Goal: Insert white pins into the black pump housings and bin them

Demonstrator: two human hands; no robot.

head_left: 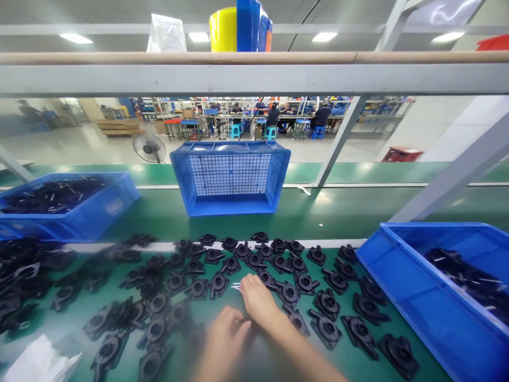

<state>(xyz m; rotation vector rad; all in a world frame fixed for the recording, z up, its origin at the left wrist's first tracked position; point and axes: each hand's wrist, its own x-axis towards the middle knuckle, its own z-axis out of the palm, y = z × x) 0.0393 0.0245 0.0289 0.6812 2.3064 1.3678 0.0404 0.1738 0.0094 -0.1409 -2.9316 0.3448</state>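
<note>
Over the middle of the green table, my right hand [256,298] is closed, its fingertips bunched against several thin white pins [236,286] that poke out to the left. Just below it and nearer to me, my left hand [226,331] is blurred, with thumb and fingers curled together; a dark patch shows at the fingertips, too smeared to name. Around both hands lie many black plastic housings [218,284], each with a round raised centre and a side spout. Right of my right wrist, one black housing [296,321] is partly covered by the forearm.
A blue crate [401,265] holding black parts stands at right, another blue crate [115,201] at left. A blue basket [230,206] leans on its side ahead. Black parts heap at far left near a white paper [40,361]. A shelf beam [254,79] crosses above.
</note>
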